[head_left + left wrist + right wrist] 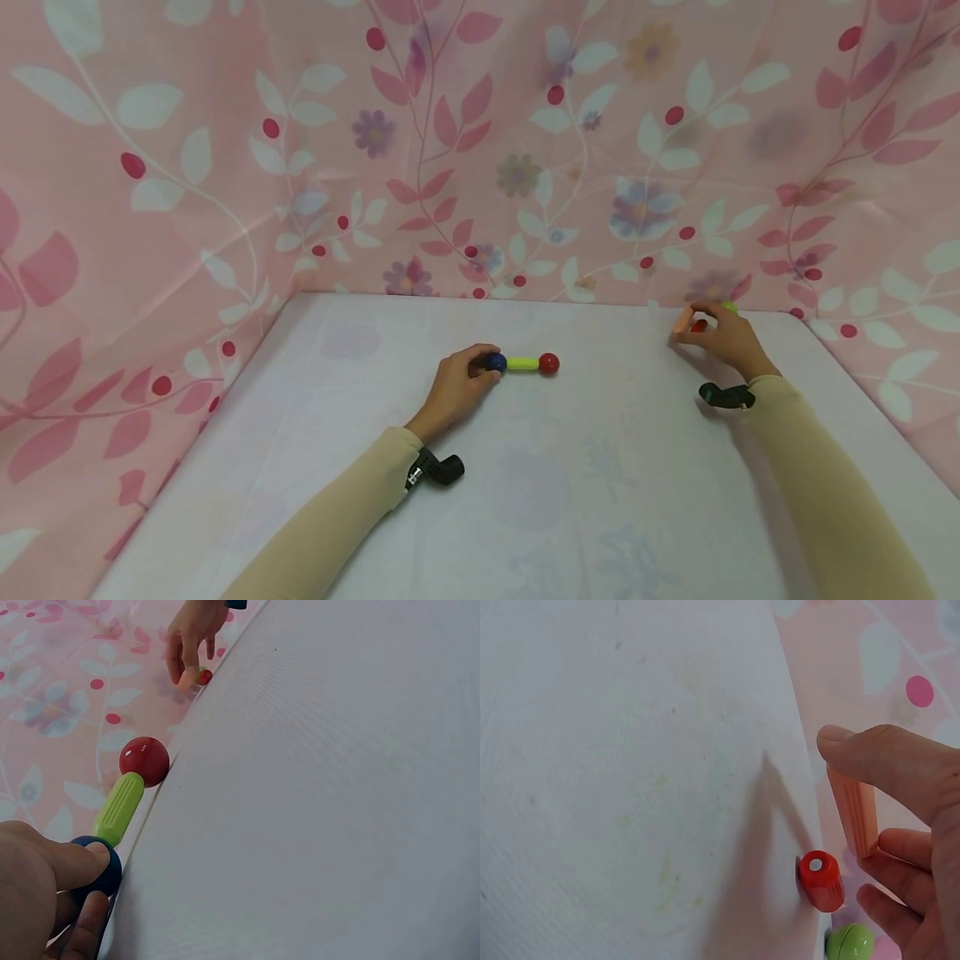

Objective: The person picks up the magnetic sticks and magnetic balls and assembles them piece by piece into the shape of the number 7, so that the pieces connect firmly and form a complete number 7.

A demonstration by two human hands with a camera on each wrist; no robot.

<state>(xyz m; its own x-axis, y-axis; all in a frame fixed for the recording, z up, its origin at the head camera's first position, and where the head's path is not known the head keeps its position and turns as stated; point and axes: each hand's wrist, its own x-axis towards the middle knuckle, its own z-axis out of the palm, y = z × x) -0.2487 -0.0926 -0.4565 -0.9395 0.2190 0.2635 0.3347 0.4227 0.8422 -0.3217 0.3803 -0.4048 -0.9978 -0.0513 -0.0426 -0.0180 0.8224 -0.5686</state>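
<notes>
My left hand (pixel 453 387) grips a dark blue ball (pixel 496 362) between thumb and fingers. From that ball a lime green ribbed rod (pixel 522 364) runs to a glossy red ball (pixel 549 364), all in one line like a dumbbell. At the far right of the table, my right hand (pixel 726 337) pinches an orange ribbed rod (pixel 855 814) lengthwise, thumb at one end and fingers at the other. Close by the fingers lies a short red rod (pixel 823 883) with a pale magnetic-looking dot on its end. A green ball (pixel 850 943) sits beyond it, partly cut off in the right wrist view.
A white table (pixel 570 492) spreads beneath both hands. Pink floral cloth (pixel 480 150) hangs behind the back edge and along the sides. A bit of something pink (pixel 886 948) shows beside the green ball. Each wrist wears a small black camera (pixel 442 469).
</notes>
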